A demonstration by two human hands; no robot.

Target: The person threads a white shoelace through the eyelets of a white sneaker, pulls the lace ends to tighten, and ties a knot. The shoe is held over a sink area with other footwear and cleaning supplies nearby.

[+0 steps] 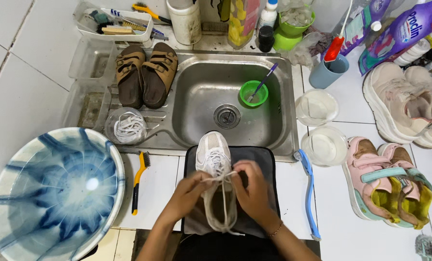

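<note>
Pinching the white lace (pixel 224 180) from both sides, the left hand (pixel 189 193) and right hand (pixel 253 189) work over a white sneaker (pixel 218 181) that lies on a dark towel (pixel 264 159) at the front edge of the steel sink (pixel 235 92). The left fingers are pressed together on the lace at the shoe's tongue; the right fingers curl closed on the strand just beside them, almost touching.

Judging from this head view, the lace is partly out: the eyelets beyond the fingertips, toward the toe, are laced, while loose ends trail back toward the wrists. Well left of the left fingers, a clear bowl (pixel 127 126) already holds a coiled white lace, and past it sit brown sandals (pixel 147 73). Right of the right fingers lie a blue brush (pixel 308 193) and pink children's shoes (pixel 387 181), untouched.
</note>
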